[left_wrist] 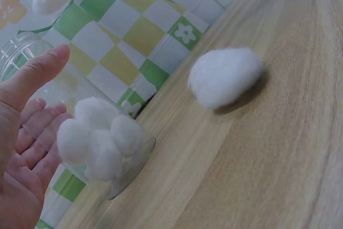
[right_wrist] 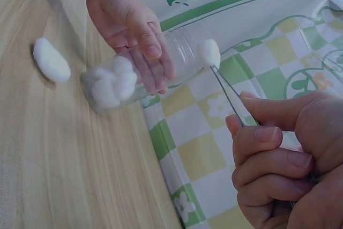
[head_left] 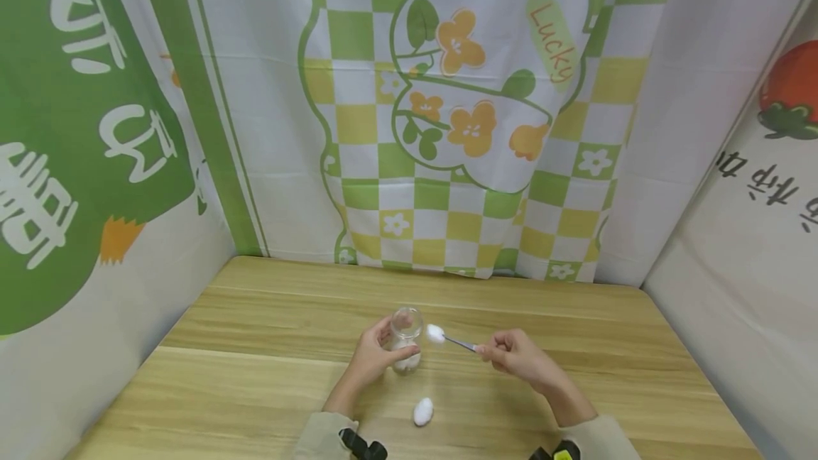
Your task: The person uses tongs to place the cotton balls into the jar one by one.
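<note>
My left hand [head_left: 373, 355] is around a clear, open-topped jar [head_left: 407, 324] standing on the table, its thumb across the near side. Several white cotton balls [left_wrist: 99, 143] lie in the bottom of the jar. To the right, my right hand [head_left: 522, 362] pinches metal tweezers [head_left: 461, 343] between thumb and fingers. The tweezers' tips grip one cotton ball [right_wrist: 209, 53], held in the air just right of the jar's mouth, apart from it. A loose cotton ball [head_left: 423, 412] lies on the table nearer to me than the jar.
The wooden table [head_left: 255, 403] reaches back to a hanging cloth [head_left: 460, 233] with green and yellow checks. Printed cloths also hang at the left and right sides. Black wrist devices [head_left: 363, 444] sit on both sleeves.
</note>
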